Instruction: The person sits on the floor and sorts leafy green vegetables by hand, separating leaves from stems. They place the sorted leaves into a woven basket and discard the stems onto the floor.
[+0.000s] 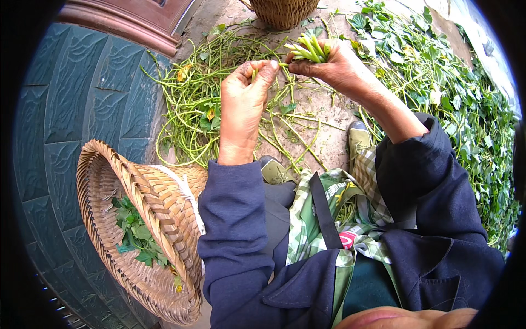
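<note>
My right hand [339,68] holds a bunch of short, pale green leaf stalks [309,48], their ends fanned out beyond the fingers. My left hand [245,96] is raised beside it, thumb and forefinger pinched on a thin green stem [283,64]. That stem bridges the small gap to the right fingertips. Below both hands, a tangled heap of stripped green vines [193,111] lies on the ground. In my lap, a green bag [328,189] bearing writing rests over a checked apron [296,242]; some green stems [347,210] show in its opening.
A tilted woven basket [164,197] at my left contains green leaves [137,232]. Another wicker basket [283,12] stands at the far end. Leafy vines [464,119] spread along the right. A blue-green tiled wall [78,98] and a reddish door frame [135,20] border the left.
</note>
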Demonstrator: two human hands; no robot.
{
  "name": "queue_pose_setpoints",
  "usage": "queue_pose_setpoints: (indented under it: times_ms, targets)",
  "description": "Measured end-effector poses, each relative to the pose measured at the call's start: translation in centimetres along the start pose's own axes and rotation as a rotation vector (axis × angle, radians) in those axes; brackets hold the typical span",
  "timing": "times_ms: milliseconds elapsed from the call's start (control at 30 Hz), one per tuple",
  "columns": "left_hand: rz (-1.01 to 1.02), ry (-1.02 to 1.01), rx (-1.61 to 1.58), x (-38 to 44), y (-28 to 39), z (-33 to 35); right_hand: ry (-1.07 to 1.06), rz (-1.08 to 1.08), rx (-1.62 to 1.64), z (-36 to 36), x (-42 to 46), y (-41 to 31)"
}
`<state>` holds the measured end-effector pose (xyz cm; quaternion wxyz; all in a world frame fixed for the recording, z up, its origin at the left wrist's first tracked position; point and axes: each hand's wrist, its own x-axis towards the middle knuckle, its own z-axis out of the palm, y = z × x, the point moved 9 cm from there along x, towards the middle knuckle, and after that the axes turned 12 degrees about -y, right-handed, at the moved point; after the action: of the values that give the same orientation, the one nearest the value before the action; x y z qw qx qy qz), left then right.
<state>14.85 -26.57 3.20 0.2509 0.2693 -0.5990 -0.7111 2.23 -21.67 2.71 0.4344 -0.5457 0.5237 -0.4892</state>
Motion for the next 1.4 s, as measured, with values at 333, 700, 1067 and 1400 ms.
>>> queue_pose_setpoints:
  times_ms: [333,700,1067,1400]
  targets:
    - [-0.124,-0.11,-0.068,-0.2,-0.4,0.4,-0.041,0.029,-0.11,-0.1,-0.1,-0.5]
    - [-0.169,-0.145,0.157,-0.2,-0.7,0.3,-0.031,-0.218,-0.577,0.8,-0.7,-3.5]
    - [-0.139,-0.162,-0.249,0.0,-1.8,0.6,-0.083,0.074,0.166,1.8,-0.6,0.5]
    - [-0.221,-0.147,-0.292,0.2,-3.1,0.8,0.039,0.203,0.625,1.4,-0.9,3.0]
